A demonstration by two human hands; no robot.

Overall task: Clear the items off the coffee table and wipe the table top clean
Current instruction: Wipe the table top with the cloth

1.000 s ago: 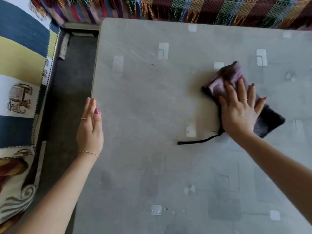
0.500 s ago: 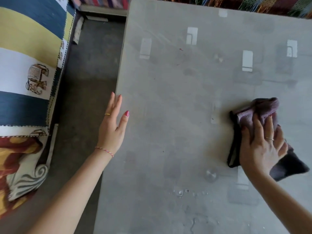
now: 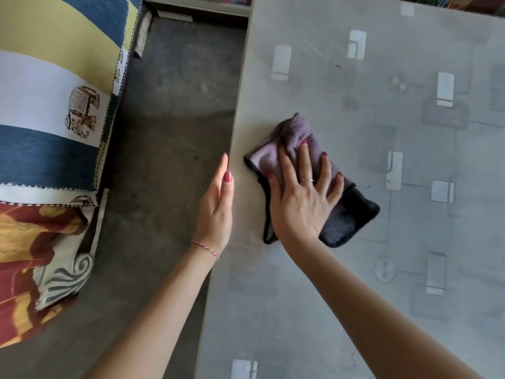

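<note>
The grey coffee table top fills the right of the head view, patterned with pale rectangles. A purple and black cloth lies on it close to the left edge. My right hand presses flat on the cloth with fingers spread, covering its middle. My left hand is held flat and upright against the table's left edge, fingers together and holding nothing. No other items show on the table.
A striped sofa cover with elephant prints and a red and yellow cushion lie to the left. A strip of grey floor runs between the sofa and the table. Patterned fabric borders the far side.
My right hand has slid the cloth leftward across the table, from its right side to near the left edge. My left hand stays at the table's left edge.
</note>
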